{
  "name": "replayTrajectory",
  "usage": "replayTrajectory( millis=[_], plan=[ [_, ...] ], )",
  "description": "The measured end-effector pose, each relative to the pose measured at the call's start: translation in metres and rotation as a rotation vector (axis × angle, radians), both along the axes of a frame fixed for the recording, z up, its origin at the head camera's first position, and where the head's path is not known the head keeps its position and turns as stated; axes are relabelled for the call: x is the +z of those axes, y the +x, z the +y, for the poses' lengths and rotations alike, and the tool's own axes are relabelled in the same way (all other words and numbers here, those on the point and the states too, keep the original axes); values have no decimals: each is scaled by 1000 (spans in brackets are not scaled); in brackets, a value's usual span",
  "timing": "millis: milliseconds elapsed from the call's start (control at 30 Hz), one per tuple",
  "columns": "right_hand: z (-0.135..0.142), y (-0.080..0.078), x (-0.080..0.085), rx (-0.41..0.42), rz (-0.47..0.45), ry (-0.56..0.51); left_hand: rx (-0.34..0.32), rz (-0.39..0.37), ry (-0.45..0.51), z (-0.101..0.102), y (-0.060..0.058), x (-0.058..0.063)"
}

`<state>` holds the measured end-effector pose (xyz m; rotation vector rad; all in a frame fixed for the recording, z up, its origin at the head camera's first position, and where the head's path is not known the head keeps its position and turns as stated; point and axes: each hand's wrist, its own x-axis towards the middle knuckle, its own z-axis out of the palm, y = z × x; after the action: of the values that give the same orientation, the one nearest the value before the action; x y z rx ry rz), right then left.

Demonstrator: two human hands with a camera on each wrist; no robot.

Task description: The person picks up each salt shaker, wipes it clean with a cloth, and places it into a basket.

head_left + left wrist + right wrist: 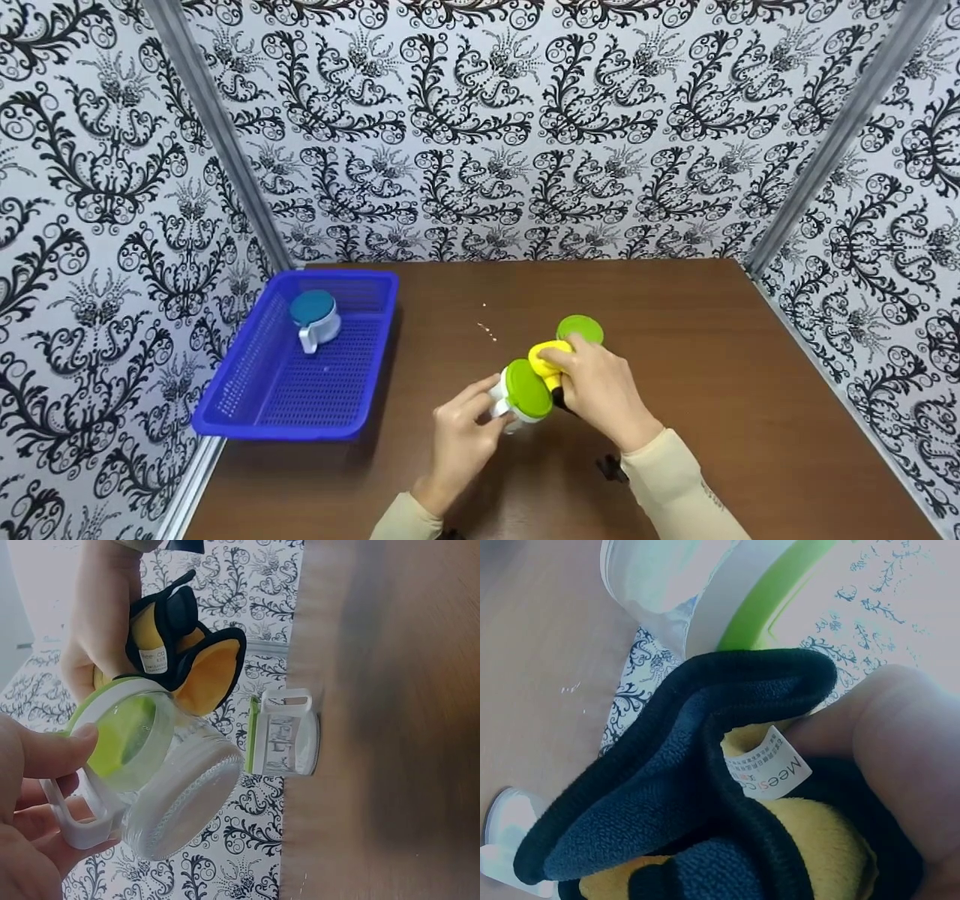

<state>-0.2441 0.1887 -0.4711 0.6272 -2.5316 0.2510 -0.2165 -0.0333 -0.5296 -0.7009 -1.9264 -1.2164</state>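
My left hand (463, 433) grips the white handle of a clear jar (529, 388) with a green lid, tilted above the table. In the left wrist view my thumb (56, 752) presses against the jar's rim by the handle. My right hand (604, 386) holds a bunched cleaning cloth (550, 358), yellow on one side and dark with black edging on the other. The cloth is at the right edge of the jar's lid; the right fingertips are partly hidden by it. Just beyond my right hand, a second green-lidded jar (283, 736) stands upright on the table.
A blue plastic basket (292, 433) sits at the table's left side. Inside it is a jar with a teal lid (313, 307) and a white handle. Small white crumbs (486, 330) lie on the brown table (697, 315). Patterned panels surround the table on three sides.
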Motion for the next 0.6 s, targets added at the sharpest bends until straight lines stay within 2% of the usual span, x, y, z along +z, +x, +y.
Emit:
replayTrajectory(
  millis=[267,600],
  plan=[
    [-6,3,2,15,37,5,-16,-11,-15,1,1,2],
    [-22,13,12,142,100,-18,-20,-24,-22,1,-1,4]
  ],
)
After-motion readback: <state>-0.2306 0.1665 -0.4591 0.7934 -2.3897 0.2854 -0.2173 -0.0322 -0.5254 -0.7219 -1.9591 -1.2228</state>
